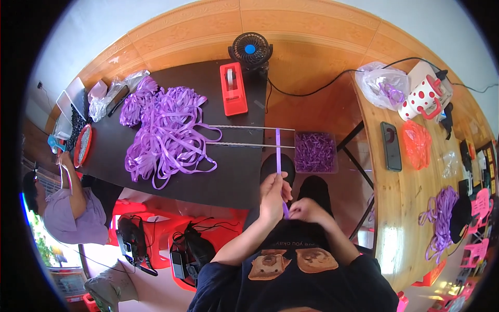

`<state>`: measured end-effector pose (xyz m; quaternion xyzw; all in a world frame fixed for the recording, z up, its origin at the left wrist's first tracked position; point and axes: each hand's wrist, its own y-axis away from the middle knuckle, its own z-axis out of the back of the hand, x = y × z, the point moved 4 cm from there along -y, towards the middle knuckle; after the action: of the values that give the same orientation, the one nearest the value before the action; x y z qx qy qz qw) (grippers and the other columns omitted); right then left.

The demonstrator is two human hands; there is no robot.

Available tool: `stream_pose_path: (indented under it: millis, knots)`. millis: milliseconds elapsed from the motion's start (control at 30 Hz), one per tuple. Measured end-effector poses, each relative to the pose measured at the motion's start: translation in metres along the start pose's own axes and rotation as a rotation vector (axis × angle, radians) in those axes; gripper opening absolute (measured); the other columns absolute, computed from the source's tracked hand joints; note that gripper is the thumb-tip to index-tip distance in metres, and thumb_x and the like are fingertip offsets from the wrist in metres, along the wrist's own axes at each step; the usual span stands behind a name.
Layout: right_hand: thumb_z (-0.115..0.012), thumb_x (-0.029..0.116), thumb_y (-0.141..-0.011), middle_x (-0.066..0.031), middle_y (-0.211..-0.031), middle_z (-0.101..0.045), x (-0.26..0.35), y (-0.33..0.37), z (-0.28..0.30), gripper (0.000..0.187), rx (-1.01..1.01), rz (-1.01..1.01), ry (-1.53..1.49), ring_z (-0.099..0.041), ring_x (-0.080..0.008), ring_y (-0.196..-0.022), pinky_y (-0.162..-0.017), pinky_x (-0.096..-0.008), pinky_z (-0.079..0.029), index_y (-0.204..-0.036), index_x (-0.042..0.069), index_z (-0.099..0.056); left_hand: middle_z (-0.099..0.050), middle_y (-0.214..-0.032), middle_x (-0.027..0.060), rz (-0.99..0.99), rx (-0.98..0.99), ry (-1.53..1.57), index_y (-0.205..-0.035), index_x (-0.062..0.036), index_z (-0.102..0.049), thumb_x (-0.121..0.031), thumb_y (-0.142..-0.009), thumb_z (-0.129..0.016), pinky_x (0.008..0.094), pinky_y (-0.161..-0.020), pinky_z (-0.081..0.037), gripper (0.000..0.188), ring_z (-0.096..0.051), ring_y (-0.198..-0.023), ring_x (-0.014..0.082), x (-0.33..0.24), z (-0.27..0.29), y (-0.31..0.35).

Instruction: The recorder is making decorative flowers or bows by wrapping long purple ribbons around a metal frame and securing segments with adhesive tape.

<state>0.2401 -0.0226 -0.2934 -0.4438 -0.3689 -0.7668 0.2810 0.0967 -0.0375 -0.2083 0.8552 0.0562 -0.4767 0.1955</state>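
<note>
A narrow purple ribbon runs from two thin metal rods toward me, crossing both of them near their free ends. My left hand is closed around this ribbon in front of my body. Just right of it and lower, my right hand has its fingers pinched together at the ribbon's lower part; the ribbon's very end is hidden. Beyond my hands, to the right of the rods, a clear square tub holds many small purple ribbon pieces. On the dark table lies a big loose heap of purple ribbon.
A red tape dispenser and a black fan are at the dark table's back. The wooden table at right carries a phone, a dotted mug and a ribbon bundle. Another person sits at far left.
</note>
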Motion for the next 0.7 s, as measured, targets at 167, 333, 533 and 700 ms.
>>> stream_pose_path:
  millis: [167, 333, 533, 700]
  knots:
    - [-0.066, 0.001, -0.074, -0.0087, -0.082, -0.066, 0.036, 0.009, 0.074, 0.024, -0.577, 0.177, -0.046, -0.062, -0.0127, -0.076, -0.065, -0.0274, -0.048, -0.098, 0.000, -0.067, -0.051, -0.064, 0.0006, 0.031, 0.042, 0.166, -0.102, -0.0033, -0.056, -0.021, -0.100, -0.042, 0.0196, -0.041, -0.032, 0.023, -0.044, -0.046, 0.0069, -0.001, -0.004, 0.007]
    - [-0.059, -0.004, -0.077, -0.0134, -0.098, -0.066, 0.098, 0.009, 0.098, 0.025, -0.295, 0.444, -0.618, -0.063, -0.0161, -0.087, -0.081, -0.0288, -0.050, -0.101, -0.004, -0.066, -0.050, -0.063, 0.0009, 0.017, 0.058, 0.250, -0.102, -0.0027, -0.056, -0.020, -0.100, -0.043, 0.0199, -0.040, -0.029, 0.022, -0.041, -0.046, 0.0065, -0.001, -0.005, 0.010]
    - [-0.068, -0.005, -0.070, -0.0126, -0.105, -0.062, 0.121, -0.002, 0.089, 0.030, -0.780, 0.633, 0.019, -0.060, -0.0246, -0.094, -0.083, -0.0360, -0.047, -0.099, 0.002, -0.066, -0.049, -0.062, 0.0009, 0.019, 0.065, 0.215, -0.101, -0.0024, -0.056, -0.021, -0.100, -0.044, 0.0195, -0.039, -0.028, 0.023, -0.040, -0.045, 0.0061, 0.002, -0.001, 0.014]
    - [-0.060, 0.026, -0.077, -0.0059, -0.117, -0.060, 0.159, -0.014, 0.062, 0.029, -0.930, 0.989, 1.064, -0.057, -0.0222, -0.099, -0.074, -0.0332, -0.041, -0.099, 0.009, -0.068, -0.049, -0.062, -0.0005, 0.034, 0.025, 0.228, -0.100, -0.0033, -0.056, -0.022, -0.100, -0.044, 0.0183, -0.040, -0.027, 0.022, -0.040, -0.046, 0.0055, 0.003, 0.002, 0.018]
